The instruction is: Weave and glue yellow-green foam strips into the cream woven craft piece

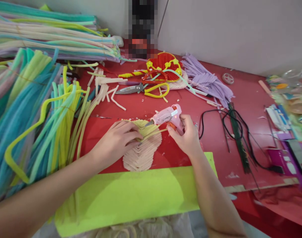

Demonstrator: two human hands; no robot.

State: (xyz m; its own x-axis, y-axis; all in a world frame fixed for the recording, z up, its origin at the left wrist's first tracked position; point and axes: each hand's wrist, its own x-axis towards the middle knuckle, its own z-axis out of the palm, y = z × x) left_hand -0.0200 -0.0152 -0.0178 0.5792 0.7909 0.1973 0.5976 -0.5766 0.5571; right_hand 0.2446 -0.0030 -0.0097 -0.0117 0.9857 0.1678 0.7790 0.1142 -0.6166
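My right hand [187, 135] is wrapped round the handle of a pink glue gun [166, 115], whose metal nozzle points left. A pale yellow stem [154, 133] runs between my hands. Closed fingers of my left hand [123, 135] press at the left end of this stem, over a woven piece [139, 155]. That piece is cream at the bottom and yellowish at the top, with slanting rows meeting in the middle. It lies on the red table; a lime green sheet [138, 195] is in front of it.
Bundles of coloured pipe cleaners [42, 109] fill the left. Behind my hands are scissors [141, 87], a red and yellow round piece [163, 66] and purple stems [207, 77]. A black cable [236, 132] and a phone [298, 155] lie right.
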